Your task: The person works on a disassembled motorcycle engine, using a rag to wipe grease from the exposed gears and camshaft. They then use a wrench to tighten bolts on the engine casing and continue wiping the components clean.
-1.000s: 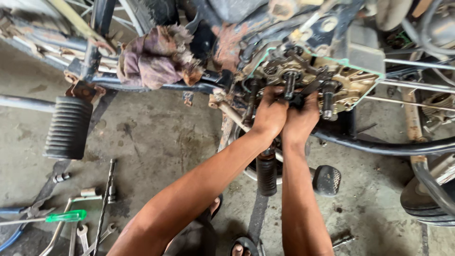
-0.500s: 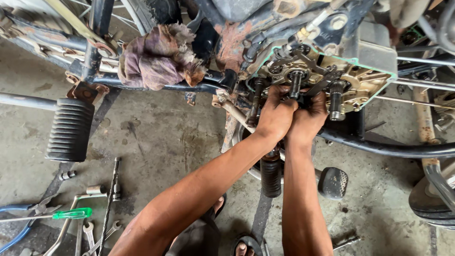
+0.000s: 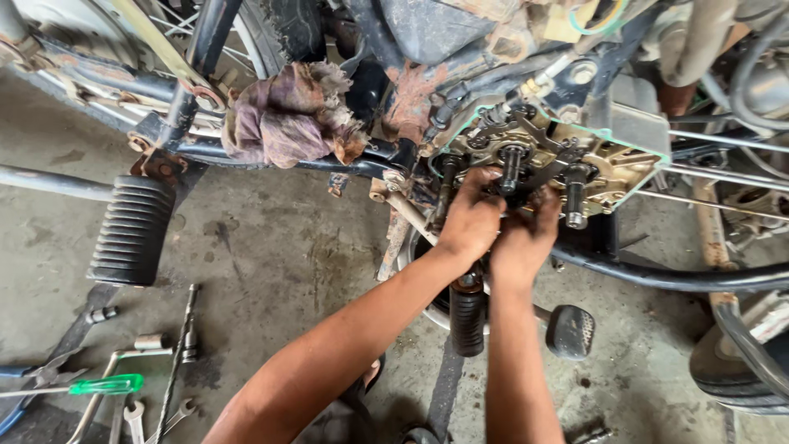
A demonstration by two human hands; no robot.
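Both my hands press into the motorcycle's opened engine case [image 3: 608, 168]: left hand [image 3: 470, 222] and right hand [image 3: 526, 238] curl side by side around parts just below the protruding shaft [image 3: 511, 168], steadying them; rag [image 3: 283, 115] upper left, tools [image 3: 123, 370] lower left.

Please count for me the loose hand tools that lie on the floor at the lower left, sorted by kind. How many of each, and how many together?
Screwdriver with green handle: 1
Pliers with blue handles: 1
Open-end wrenches: 2
L-shaped socket wrench: 1
Long straight bar tool: 1
Total: 6, though some run out of the picture, so the kinds are my best reading.
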